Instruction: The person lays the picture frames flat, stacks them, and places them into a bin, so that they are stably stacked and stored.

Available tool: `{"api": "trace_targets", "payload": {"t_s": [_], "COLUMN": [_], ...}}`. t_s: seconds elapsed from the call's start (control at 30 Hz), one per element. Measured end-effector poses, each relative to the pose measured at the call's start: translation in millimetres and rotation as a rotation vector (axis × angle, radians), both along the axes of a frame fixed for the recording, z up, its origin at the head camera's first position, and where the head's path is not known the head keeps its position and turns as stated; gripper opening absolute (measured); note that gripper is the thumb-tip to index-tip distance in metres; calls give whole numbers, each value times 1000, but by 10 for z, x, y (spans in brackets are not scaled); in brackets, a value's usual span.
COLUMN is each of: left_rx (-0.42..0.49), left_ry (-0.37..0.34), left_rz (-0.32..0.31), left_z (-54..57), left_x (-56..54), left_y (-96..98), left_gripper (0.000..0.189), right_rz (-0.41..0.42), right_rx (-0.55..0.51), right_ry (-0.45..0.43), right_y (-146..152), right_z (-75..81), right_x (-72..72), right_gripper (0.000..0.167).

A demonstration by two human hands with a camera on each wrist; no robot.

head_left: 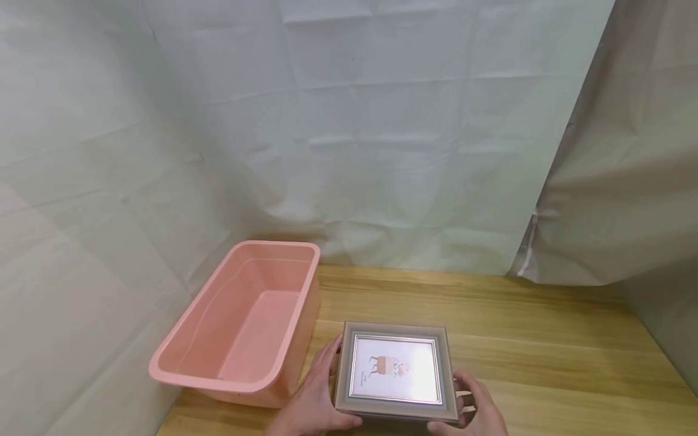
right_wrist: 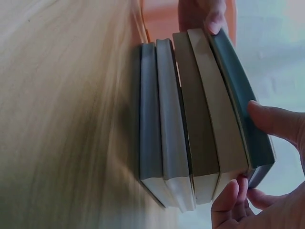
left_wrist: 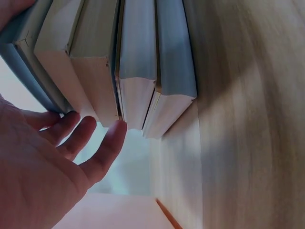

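Note:
A picture frame with a silvery border lies face up on top of a stack of several frames. Its print shows a small brown animal with flowers. My left hand grips this top frame at its left side, thumb along the near edge. On the opposite side, my right hand holds the same frame, thumb at the near right corner. From the right wrist, the lower frames appear piled flat on the table. The left wrist view shows fingertips against the stack's side.
A deep pink basin stands on the wooden table, close to the stack's left. White sheeting hangs behind and at the left, with a greyish drape on the right.

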State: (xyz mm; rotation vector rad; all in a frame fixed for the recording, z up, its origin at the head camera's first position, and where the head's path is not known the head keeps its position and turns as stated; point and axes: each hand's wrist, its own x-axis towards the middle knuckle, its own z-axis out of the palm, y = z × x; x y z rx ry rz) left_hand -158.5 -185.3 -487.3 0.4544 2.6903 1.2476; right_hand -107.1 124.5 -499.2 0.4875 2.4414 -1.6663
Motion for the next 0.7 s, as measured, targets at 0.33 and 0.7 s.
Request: {"api": "trace_targets", "payload": {"t_s": [0.33,0.7], "left_rx": [5,93], "left_ry": [-35,-73], "left_rz": [-4,-12], "left_z": [-15,-47], "left_x": [-1,14], "left_y": [2,-25], "left_gripper": [144,141], "right_rz": [-7,-27], "right_rx": [-31,-143], "right_ry": [3,30], "right_y": [9,31], "right_z": [-11,-117], "right_x": [4,7], "right_gripper": [103,82]}}
